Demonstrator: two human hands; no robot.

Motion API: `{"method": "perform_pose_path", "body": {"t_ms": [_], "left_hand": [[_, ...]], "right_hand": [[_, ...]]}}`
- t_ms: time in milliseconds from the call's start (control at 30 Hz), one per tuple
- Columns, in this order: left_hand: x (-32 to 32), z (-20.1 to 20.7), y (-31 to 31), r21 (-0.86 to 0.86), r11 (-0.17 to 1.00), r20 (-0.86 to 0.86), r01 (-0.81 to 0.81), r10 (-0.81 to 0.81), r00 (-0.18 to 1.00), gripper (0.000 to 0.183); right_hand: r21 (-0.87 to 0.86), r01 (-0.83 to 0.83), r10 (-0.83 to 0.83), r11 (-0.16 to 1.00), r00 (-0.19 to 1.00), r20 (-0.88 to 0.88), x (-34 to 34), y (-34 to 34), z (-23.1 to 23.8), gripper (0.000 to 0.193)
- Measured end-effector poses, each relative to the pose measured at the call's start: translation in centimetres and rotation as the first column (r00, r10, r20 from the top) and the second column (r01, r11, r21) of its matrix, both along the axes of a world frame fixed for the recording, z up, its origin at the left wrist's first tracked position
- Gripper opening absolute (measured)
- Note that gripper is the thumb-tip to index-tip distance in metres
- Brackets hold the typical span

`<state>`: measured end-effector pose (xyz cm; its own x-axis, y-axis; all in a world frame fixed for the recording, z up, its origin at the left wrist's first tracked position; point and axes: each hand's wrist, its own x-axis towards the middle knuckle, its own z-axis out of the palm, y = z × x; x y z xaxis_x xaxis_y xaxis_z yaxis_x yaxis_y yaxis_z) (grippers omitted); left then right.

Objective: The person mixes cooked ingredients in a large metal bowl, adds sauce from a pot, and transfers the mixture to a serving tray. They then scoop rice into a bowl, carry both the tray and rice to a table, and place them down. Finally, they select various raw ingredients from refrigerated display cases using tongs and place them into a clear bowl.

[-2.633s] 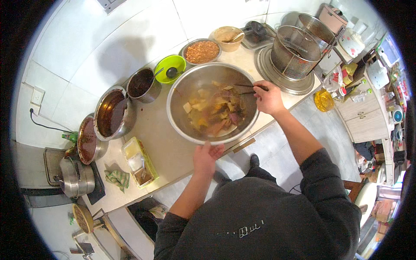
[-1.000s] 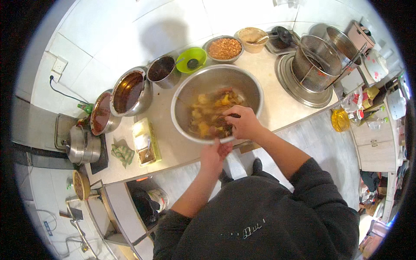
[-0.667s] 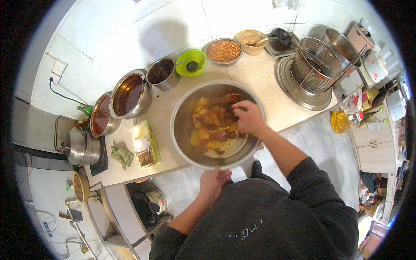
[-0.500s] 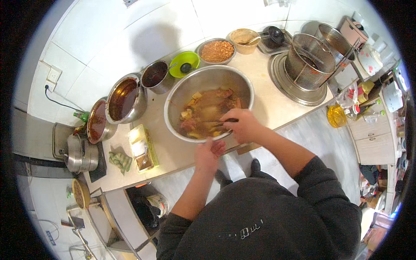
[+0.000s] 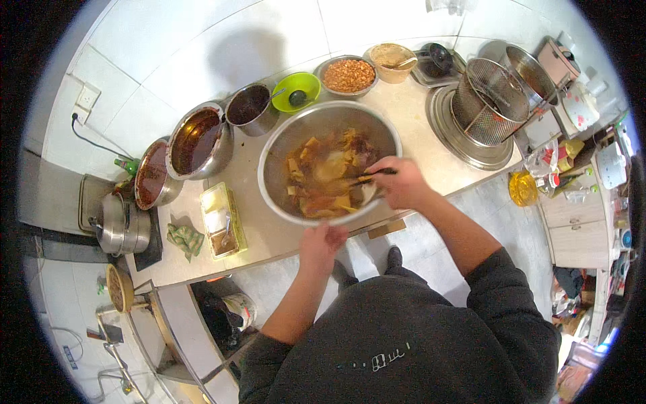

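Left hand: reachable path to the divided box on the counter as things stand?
Likely yes: the left hand is at the near rim of the big metal bowl, and only counter seems to lie between it and the box.

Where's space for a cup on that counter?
There's bare counter between the big steel bowl and the round metal base, and more between that bowl and the seasoning box. It's crowded along the wall, from red-sauce bowl to pale tub.
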<state>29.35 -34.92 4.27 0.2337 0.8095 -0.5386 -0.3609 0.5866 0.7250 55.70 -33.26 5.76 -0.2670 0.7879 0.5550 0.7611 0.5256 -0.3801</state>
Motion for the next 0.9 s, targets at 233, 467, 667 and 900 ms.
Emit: {"method": "perform_pose_path", "body": {"t_ms": [233,467,667,900], "left_hand": [[-1.6,1.0,-4.6,-0.217,0.971,-0.075,0.097,-0.116,0.99,0.032],[-1.5,1.2,-1.2,-0.087,0.996,-0.062,0.035,-0.04,0.997,0.026],[-1.9,0.8,-4.4,-0.192,0.98,-0.088,0.055,-0.073,0.993,0.029],[-1.4,0.7,-0.2,-0.118,0.993,-0.092,0.017,-0.028,0.995,0.023]], "right_hand": [[-0.129,0.207,-0.227,0.97,0.959,-0.167,-5.1,1.8,-2.0,0.025],[-0.121,0.1,-0.094,0.988,0.994,0.058,-0.9,-0.5,2.5,0.027],[-0.206,0.201,-0.243,0.958,0.947,-0.208,-5.7,1.4,-0.4,0.018],[-0.179,0.105,-0.119,0.978,0.99,-0.074,-0.9,0.3,1.2,0.021]]}}
